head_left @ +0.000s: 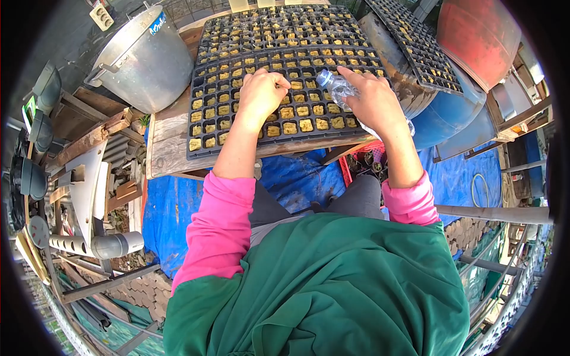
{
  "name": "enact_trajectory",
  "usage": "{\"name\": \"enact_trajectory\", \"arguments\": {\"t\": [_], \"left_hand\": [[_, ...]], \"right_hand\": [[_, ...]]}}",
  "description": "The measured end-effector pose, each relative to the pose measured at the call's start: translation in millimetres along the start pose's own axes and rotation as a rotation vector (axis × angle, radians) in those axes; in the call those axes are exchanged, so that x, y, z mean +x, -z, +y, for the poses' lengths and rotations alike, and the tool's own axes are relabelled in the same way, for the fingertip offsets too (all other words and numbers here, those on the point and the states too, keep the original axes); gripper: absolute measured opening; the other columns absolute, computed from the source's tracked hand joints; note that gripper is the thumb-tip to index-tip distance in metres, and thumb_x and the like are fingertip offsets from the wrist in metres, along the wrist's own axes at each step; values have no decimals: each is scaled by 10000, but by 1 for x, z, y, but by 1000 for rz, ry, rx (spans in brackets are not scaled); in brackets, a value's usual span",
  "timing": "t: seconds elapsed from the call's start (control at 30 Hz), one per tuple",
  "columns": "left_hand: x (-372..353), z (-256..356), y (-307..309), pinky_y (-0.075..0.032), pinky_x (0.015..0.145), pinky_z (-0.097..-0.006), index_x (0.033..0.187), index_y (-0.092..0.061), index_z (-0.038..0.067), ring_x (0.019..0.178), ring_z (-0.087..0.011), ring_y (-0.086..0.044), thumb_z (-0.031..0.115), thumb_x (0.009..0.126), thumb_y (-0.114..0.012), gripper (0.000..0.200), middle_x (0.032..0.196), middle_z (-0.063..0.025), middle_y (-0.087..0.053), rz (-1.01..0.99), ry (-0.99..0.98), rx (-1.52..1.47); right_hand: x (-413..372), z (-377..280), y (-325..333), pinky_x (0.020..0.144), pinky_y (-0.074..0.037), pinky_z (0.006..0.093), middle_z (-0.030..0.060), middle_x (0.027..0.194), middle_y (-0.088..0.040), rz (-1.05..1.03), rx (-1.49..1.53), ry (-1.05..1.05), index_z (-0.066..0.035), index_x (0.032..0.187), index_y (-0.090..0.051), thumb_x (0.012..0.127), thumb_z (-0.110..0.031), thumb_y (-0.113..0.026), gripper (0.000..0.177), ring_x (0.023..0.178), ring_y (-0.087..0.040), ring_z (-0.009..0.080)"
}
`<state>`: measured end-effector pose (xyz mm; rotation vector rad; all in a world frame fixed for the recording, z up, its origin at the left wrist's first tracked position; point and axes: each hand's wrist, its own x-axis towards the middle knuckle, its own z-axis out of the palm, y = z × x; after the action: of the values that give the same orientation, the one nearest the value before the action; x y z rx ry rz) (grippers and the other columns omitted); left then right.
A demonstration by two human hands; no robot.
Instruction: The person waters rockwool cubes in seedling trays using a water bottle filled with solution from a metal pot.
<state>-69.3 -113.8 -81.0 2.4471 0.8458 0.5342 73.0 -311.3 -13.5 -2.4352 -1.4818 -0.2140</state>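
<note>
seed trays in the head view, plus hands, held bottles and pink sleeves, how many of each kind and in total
Seed trays: 3
Hands: 2
Held bottle: 1
Pink sleeves: 2
Total: 8

At upper left, beside the weathered wooden table (169, 145), a large round silver metal pot (142, 70) with side handles and a blue label (157, 24) near its rim; close above, a white plastic power socket strip (101, 18). At upper right, a red rounded plastic barrel (480, 43), with a blue plastic barrel (445, 118) lower down. Beneath the table, a bright blue tarp (172, 219) spread over the ground, and a red plastic crate (345, 172) with dark contents too shadowed to make out. Along the left, a rough wooden beam (92, 142), grey corrugated sheeting (120, 148), a white pipe with round holes (68, 242) ending in a grey fitting (119, 245), and, lower, brown paving blocks (133, 293).
</note>
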Motion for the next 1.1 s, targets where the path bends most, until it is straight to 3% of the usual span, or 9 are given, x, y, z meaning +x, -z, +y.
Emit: {"name": "enact_trajectory", "arguments": {"t": [0.1,0.13,0.33,0.47,0.53,1.1], "left_hand": [[9,4,-7,-483,936,-432,900,-780,158,1024,-358,-596,177,771,-740,136,1007,-102,-691,-60,-22,-92],[10,7,-8,-523,792,-355,926,-772,92,867,-256,-684,148,776,-759,160,917,-124,-698,-55,-57,-70],[23,12,-8,-528,787,-325,928,-764,55,833,-205,-702,144,788,-755,167,877,-114,-737,-179,-15,-250],[28,15,-3,-532,804,-352,919,-773,90,852,-256,-707,177,795,-738,156,905,-127,-738,-221,-3,-339],[28,23,1,-514,760,-302,958,-755,46,791,-141,-671,114,813,-728,162,844,-75,-736,-234,-6,-323],[33,31,1,-512,787,-324,982,-754,56,818,-180,-678,148,833,-728,177,875,-98,-734,-299,-9,-223]], "right_hand": [[7,1,-3,922,-508,453,173,1094,-664,-14,-10,11,-223,1362,-579,794,-173,-706,584,1005,-615,401],[9,2,-4,914,-512,450,168,1089,-665,-21,-12,17,-225,1364,-578,794,-170,-703,586,1005,-616,397],[16,-3,-6,882,-529,449,147,1083,-672,-28,-58,54,-236,1365,-579,799,-171,-698,583,996,-619,379],[18,-3,-8,870,-534,455,135,1084,-675,-36,-87,65,-239,1359,-584,806,-173,-684,567,998,-619,374],[19,-3,-11,869,-534,457,134,1083,-675,-29,-92,70,-239,1358,-584,807,-171,-679,563,1002,-618,375],[17,-1,-12,866,-527,455,132,1117,-668,-58,-164,47,-241,1348,-590,811,-200,-702,551,1030,-610,364]]}}
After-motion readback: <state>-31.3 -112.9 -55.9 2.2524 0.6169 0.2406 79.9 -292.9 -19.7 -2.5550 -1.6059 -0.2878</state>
